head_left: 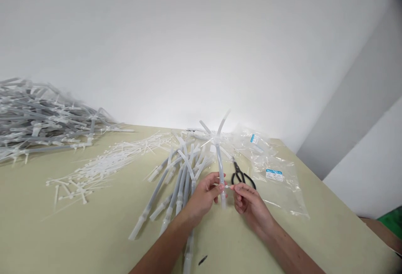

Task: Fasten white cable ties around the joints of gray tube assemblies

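Note:
My left hand (pixel 210 190) is closed round the lower part of a translucent branched tube (pixel 220 163), held nearly upright with its forked end away from me. A thin white cable tie (pixel 227 187) circles this tube near my left thumb. The thumb and finger of my right hand (pixel 250 202) pinch at the tie's end, just right of the tube. More branched tubes (pixel 180 190) lie in a loose bunch on the table to the left, partly hidden by my left arm. Black-handled scissors (pixel 240 174) lie just beyond my right hand.
Loose white cable ties (pixel 109 163) spread across the table (pixel 103 236) on the left. Behind them rises a large heap of tubes (pixel 40 119). Clear plastic bags (pixel 282 188) with blue-and-white labels lie at right. A small dark scrap (pixel 202 260) sits near the front, and a wall (pixel 201 44) stands behind.

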Tool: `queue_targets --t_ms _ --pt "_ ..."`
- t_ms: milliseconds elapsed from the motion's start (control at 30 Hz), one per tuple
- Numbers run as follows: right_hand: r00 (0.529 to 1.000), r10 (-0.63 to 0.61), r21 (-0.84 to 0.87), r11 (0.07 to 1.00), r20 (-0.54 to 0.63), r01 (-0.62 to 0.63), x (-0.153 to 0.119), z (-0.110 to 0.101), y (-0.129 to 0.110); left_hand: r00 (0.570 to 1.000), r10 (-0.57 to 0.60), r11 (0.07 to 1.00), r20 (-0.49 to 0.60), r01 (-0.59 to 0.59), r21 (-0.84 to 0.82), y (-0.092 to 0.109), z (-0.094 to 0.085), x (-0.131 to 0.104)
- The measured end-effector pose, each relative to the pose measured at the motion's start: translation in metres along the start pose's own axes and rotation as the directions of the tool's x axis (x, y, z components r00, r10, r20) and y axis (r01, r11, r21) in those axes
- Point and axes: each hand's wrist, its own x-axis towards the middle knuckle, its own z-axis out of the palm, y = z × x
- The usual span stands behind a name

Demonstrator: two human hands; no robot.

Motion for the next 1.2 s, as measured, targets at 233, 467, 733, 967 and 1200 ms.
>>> queue_targets --t_ms 233,467,733,967,1200 --pt "0.998 -0.047 -0.073 0.996 0.033 0.049 -0.002 0.002 0.001 0.999 0.016 0.999 0.043 -0.018 0.042 0.001 -0.006 0.000" --pt "0.995 -0.087 -0.164 0.982 0.051 0.095 0.000 0.003 0.003 1.000 0.013 0.999 0.019 -0.014 0.040 0.008 -0.011 0.001" --pt "0.998 -0.057 -0.094 0.994 0.001 0.057 0.003 -0.001 0.007 0.996 -0.068 0.966 0.051 0.078 -0.247 0.013 -0.018 -0.002" --pt "0.998 -0.070 -0.269 0.961 -0.003 0.067 0.001 -0.003 0.017 0.998 -0.034 0.917 -0.050 0.011 -0.400 0.017 -0.024 -0.002" --pt "0.899 -0.438 -0.681 0.649 0.030 0.339 -0.009 0.014 0.024 0.999 0.030 0.928 -0.036 -0.041 -0.370 0.014 -0.026 -0.001"
